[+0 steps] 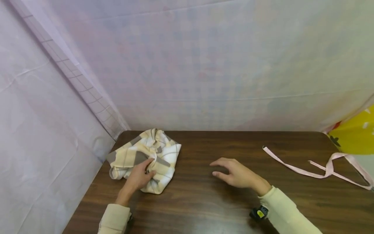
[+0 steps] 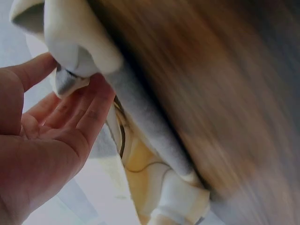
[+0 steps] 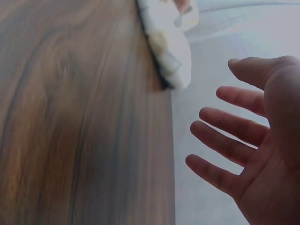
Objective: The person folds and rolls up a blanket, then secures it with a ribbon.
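A crumpled plaid cloth in cream, white and grey-brown lies in a heap at the left of the table. My left hand is on its near side and pinches a raised fold between thumb and fingers. The left wrist view shows that fold of the cloth between thumb and fingertips of the left hand. Over the middle of the table, my right hand hovers with fingers extended and thumb apart. In the right wrist view the right hand has its fingers spread and holds nothing.
A pale pink strap lies loosely looped on the right part of the brown wooden table. Yellow patterned fabric hangs at the right edge. White sheeting rises behind the table and along its left side.
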`<state>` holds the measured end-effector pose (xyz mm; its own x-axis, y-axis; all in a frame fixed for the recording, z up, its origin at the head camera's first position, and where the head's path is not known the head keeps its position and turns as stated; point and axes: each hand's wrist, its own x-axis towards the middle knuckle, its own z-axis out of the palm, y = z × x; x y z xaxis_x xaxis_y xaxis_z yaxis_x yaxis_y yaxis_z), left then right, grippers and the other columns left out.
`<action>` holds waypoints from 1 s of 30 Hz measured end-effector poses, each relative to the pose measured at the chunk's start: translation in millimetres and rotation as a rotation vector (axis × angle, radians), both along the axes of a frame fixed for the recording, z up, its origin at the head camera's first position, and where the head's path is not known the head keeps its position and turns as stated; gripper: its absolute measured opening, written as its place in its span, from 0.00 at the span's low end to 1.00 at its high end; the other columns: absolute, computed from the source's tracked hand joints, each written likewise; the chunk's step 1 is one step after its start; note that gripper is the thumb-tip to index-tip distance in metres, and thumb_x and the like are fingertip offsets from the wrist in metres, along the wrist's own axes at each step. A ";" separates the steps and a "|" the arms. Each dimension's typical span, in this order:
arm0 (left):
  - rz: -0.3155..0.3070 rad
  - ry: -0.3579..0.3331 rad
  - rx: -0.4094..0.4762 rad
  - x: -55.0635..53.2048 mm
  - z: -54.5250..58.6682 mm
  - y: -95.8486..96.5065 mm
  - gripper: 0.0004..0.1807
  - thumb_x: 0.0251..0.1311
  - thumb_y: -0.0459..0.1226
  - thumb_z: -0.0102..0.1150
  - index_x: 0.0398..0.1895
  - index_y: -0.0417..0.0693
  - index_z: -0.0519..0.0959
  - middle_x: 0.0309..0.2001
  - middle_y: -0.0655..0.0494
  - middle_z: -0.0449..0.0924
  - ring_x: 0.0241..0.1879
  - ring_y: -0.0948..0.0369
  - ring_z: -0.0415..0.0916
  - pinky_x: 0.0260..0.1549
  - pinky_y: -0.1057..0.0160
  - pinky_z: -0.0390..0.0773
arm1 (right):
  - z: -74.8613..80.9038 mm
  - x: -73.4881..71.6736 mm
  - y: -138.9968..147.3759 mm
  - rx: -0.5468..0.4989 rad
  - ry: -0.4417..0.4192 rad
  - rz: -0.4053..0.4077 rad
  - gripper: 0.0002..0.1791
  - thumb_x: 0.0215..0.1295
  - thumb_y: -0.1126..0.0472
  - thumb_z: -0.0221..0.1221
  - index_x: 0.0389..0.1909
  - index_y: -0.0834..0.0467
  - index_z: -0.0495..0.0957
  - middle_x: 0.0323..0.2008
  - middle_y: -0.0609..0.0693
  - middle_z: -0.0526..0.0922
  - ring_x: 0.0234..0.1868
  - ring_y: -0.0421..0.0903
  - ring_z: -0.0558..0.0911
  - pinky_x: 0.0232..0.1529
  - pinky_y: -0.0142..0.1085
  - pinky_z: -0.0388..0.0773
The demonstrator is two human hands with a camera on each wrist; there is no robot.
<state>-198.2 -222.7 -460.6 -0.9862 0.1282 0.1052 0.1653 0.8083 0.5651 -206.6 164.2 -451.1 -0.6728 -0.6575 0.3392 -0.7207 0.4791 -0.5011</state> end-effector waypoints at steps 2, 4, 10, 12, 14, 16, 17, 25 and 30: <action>-0.025 -0.013 -0.002 0.3 0.1 7.5 0.29 0.59 0.33 0.66 0.64 0.39 0.73 0.53 0.37 0.81 0.44 0.51 0.78 0.47 0.47 0.77 | -0.3 0.7 -2.9 -0.036 -0.021 0.015 0.17 0.71 0.56 0.60 0.56 0.59 0.79 0.51 0.51 0.84 0.54 0.49 0.82 0.54 0.46 0.79; -0.051 -0.022 0.008 0.4 0.6 15.0 0.29 0.59 0.33 0.66 0.65 0.39 0.73 0.53 0.39 0.81 0.43 0.53 0.78 0.46 0.48 0.77 | -0.4 1.3 -5.1 -0.060 -0.032 0.019 0.16 0.71 0.56 0.60 0.55 0.58 0.79 0.51 0.50 0.84 0.53 0.49 0.82 0.53 0.46 0.79; -0.121 -0.035 0.051 0.8 -0.2 33.3 0.30 0.60 0.32 0.66 0.65 0.36 0.71 0.58 0.38 0.78 0.49 0.48 0.79 0.50 0.47 0.77 | -0.6 2.3 -11.7 -0.100 -0.116 0.031 0.16 0.70 0.57 0.60 0.55 0.58 0.79 0.51 0.55 0.84 0.51 0.51 0.83 0.51 0.48 0.80; -0.149 -0.027 0.050 0.9 -1.5 38.9 0.30 0.60 0.32 0.66 0.65 0.36 0.71 0.59 0.37 0.77 0.52 0.46 0.78 0.52 0.46 0.76 | -0.4 2.9 -14.7 -0.107 -0.149 0.041 0.16 0.71 0.57 0.59 0.56 0.59 0.79 0.51 0.56 0.84 0.51 0.52 0.83 0.50 0.48 0.80; -0.172 -0.020 0.051 1.1 -3.3 44.8 0.29 0.60 0.33 0.66 0.65 0.36 0.72 0.60 0.37 0.76 0.55 0.44 0.76 0.56 0.45 0.74 | -0.4 3.4 -18.0 -0.117 -0.174 0.053 0.17 0.71 0.57 0.59 0.56 0.59 0.78 0.51 0.57 0.84 0.49 0.54 0.83 0.49 0.48 0.81; -0.200 -0.012 0.053 1.4 -5.1 50.7 0.29 0.59 0.33 0.66 0.64 0.36 0.72 0.59 0.37 0.76 0.58 0.43 0.75 0.58 0.44 0.73 | 0.4 3.9 -22.0 -0.129 -0.180 0.064 0.17 0.71 0.57 0.59 0.56 0.60 0.78 0.50 0.57 0.84 0.49 0.54 0.83 0.48 0.48 0.81; -0.216 -0.007 0.047 1.5 -6.2 53.7 0.29 0.59 0.33 0.66 0.64 0.36 0.72 0.59 0.37 0.76 0.58 0.42 0.74 0.59 0.44 0.72 | 0.8 3.9 -24.2 -0.135 -0.177 0.069 0.17 0.71 0.57 0.59 0.56 0.60 0.79 0.50 0.57 0.84 0.48 0.54 0.83 0.48 0.48 0.81; -0.330 -0.003 0.032 4.1 -10.5 84.7 0.29 0.62 0.37 0.64 0.66 0.38 0.72 0.59 0.39 0.77 0.59 0.45 0.74 0.58 0.45 0.73 | 5.2 4.0 -38.3 -0.178 -0.181 0.053 0.16 0.70 0.61 0.60 0.55 0.65 0.78 0.49 0.58 0.85 0.46 0.49 0.84 0.47 0.46 0.82; -0.387 -0.008 0.020 5.7 -11.4 105.2 0.29 0.64 0.40 0.62 0.68 0.41 0.70 0.60 0.43 0.77 0.59 0.49 0.75 0.58 0.48 0.74 | 5.2 2.7 -43.0 -0.194 -0.226 -0.011 0.20 0.71 0.60 0.58 0.59 0.66 0.75 0.54 0.62 0.81 0.48 0.53 0.83 0.47 0.43 0.82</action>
<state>-192.6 -117.5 -472.0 -0.8663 0.4886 0.1039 0.4512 0.6761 0.5825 -203.9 121.2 -445.9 -0.7527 -0.5870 0.2982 -0.5753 0.3661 -0.7314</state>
